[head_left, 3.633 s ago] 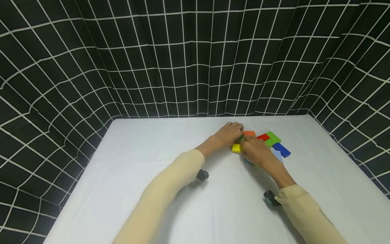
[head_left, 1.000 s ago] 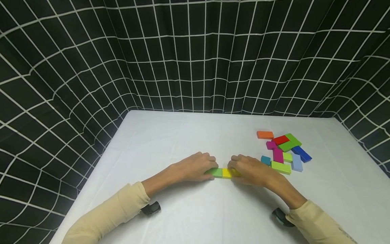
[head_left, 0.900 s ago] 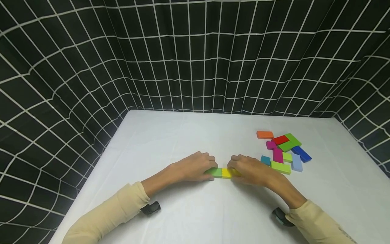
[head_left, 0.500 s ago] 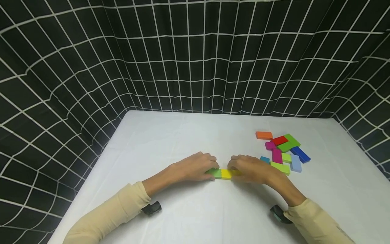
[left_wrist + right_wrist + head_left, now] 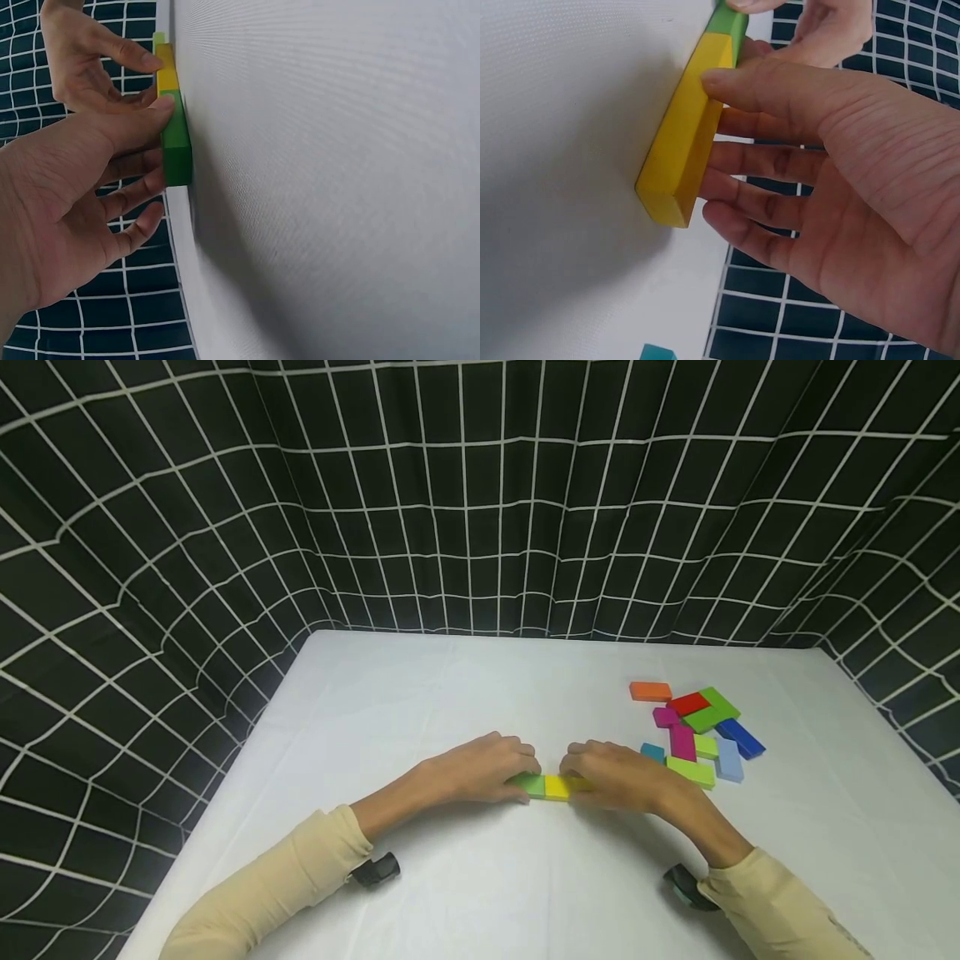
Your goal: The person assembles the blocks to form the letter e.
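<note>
A green block (image 5: 533, 786) and a yellow block (image 5: 557, 787) lie end to end on the white table, their ends touching. My left hand (image 5: 487, 770) pinches the green block from its long sides, thumb at the near side. On the yellow block, my right hand (image 5: 617, 777) does the same. The right wrist view shows the yellow block (image 5: 681, 142) as a long bar, with the thumb on one face and the fingertips along the opposite side. In the left wrist view the green block (image 5: 176, 142) sticks out past the left thumb.
Right of the hands lies a loose group of blocks: orange (image 5: 650, 692), red (image 5: 688, 704), green (image 5: 712, 712), blue (image 5: 740, 738), magenta (image 5: 682, 742), pale blue (image 5: 728, 760), lime (image 5: 691, 772) and teal (image 5: 652, 752). A black curtain with white grid lines (image 5: 480, 493) hangs behind the table.
Several seconds ago both hands were at the block group; since then they came nearer with the green and yellow blocks, now end to end. Over the last second the hands hold nearly still.
</note>
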A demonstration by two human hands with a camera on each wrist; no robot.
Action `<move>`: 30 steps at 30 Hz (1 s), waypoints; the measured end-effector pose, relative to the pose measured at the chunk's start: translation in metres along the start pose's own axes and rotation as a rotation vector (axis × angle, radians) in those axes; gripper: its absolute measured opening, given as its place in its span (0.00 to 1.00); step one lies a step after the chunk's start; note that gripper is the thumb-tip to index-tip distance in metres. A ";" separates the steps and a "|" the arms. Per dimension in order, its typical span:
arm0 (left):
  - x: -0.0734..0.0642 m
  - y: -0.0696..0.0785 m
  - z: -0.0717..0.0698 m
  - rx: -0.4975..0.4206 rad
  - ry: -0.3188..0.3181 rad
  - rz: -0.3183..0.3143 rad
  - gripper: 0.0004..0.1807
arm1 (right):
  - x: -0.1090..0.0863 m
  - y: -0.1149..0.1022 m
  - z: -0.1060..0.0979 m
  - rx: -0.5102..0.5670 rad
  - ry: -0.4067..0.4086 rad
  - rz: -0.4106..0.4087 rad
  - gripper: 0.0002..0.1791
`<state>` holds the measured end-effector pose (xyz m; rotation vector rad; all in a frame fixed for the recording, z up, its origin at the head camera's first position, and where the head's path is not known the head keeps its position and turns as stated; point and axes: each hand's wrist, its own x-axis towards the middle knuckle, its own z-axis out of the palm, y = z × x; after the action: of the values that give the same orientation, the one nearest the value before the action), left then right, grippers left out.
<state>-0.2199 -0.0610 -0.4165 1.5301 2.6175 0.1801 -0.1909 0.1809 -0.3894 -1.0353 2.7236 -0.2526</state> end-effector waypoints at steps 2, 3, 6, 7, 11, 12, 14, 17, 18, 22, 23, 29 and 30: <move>0.000 -0.001 0.001 0.001 0.000 -0.001 0.18 | 0.000 -0.001 0.000 -0.001 -0.003 0.000 0.16; 0.000 -0.001 0.000 -0.002 0.001 0.001 0.18 | 0.000 -0.001 0.000 -0.003 -0.005 0.002 0.16; 0.000 -0.001 -0.001 -0.012 -0.003 0.002 0.18 | 0.000 -0.002 0.000 0.000 -0.011 0.006 0.16; 0.000 -0.001 -0.002 -0.018 -0.005 0.001 0.18 | 0.000 -0.002 0.000 0.001 -0.012 0.008 0.16; 0.000 0.001 -0.004 -0.034 -0.013 -0.007 0.18 | 0.000 -0.001 0.000 0.011 -0.016 0.014 0.17; -0.001 0.001 -0.004 -0.038 -0.013 -0.009 0.18 | 0.001 -0.001 0.000 0.015 -0.016 0.015 0.17; -0.002 0.001 -0.004 -0.037 -0.010 -0.012 0.19 | 0.001 -0.001 -0.001 0.022 -0.019 0.016 0.18; -0.003 0.001 -0.005 -0.042 -0.010 -0.017 0.20 | 0.002 0.000 -0.002 0.040 -0.029 0.017 0.18; -0.004 0.000 -0.006 -0.042 -0.010 -0.018 0.21 | 0.002 0.000 -0.002 0.048 -0.033 0.016 0.19; -0.003 0.000 -0.006 -0.039 0.000 -0.016 0.23 | 0.002 0.001 -0.003 0.074 -0.051 0.012 0.18; -0.003 0.000 -0.006 -0.035 0.004 -0.014 0.23 | 0.002 0.002 -0.004 0.077 -0.053 0.011 0.18; -0.002 -0.001 -0.004 -0.034 0.006 -0.010 0.20 | 0.005 0.001 -0.004 0.084 -0.060 0.009 0.16; -0.002 -0.001 -0.003 -0.034 0.005 -0.012 0.20 | 0.005 0.001 -0.003 0.082 -0.062 0.010 0.16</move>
<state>-0.2206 -0.0633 -0.4133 1.5041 2.6128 0.2264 -0.1961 0.1783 -0.3875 -0.9900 2.6394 -0.3222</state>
